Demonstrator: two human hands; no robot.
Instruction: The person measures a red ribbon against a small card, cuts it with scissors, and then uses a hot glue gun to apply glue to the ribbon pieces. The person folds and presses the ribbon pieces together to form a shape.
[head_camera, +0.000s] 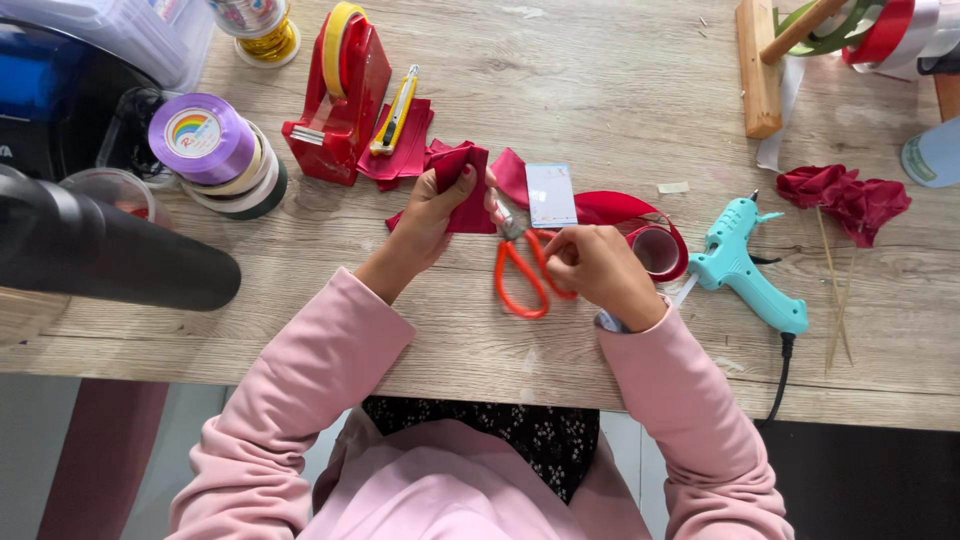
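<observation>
My left hand (428, 215) pinches a folded piece of dark red ribbon (462, 172) against the wooden table (600, 90). My right hand (603, 270) grips the orange-handled scissors (518, 272), whose blades point up toward the ribbon piece. A red ribbon roll (655, 245) lies just right of my right hand, with its loose end running behind a small white card (551, 195). More cut red ribbon pieces (410, 150) lie beyond my left hand.
A red tape dispenser (340, 95) and a yellow utility knife (396, 110) stand at the back. Stacked ribbon spools (215, 150) sit left. A teal glue gun (745, 265) lies right, beside ribbon roses on sticks (850, 200). A wooden ribbon rack (760, 65) is far right.
</observation>
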